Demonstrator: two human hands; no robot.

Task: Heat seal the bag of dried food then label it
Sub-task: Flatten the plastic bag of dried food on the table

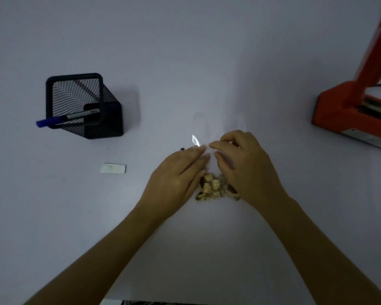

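Bag [216, 150] lies on the surface [185, 62] under both hands, dried food [211, 187] bunched near us: left hand [176, 179] flat, fingers extended, right hand [244, 164] pinching film, so we flatten the mouth wrinkle-free before the sealer [350, 111].

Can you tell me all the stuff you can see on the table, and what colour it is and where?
bag: one, clear plastic, middle of the table, under both hands
dried food: a small pile, tan and brown, inside the bag's near end
pen holder: one, black mesh, far left, tipped over
marker: one, blue cap, in the pen holder, poking out
label: one, white, left of the hands
heat sealer: one, orange, right edge, arm raised
table: one, pale grey
left hand: flat on the bag
right hand: fingers curled, pinching the bag
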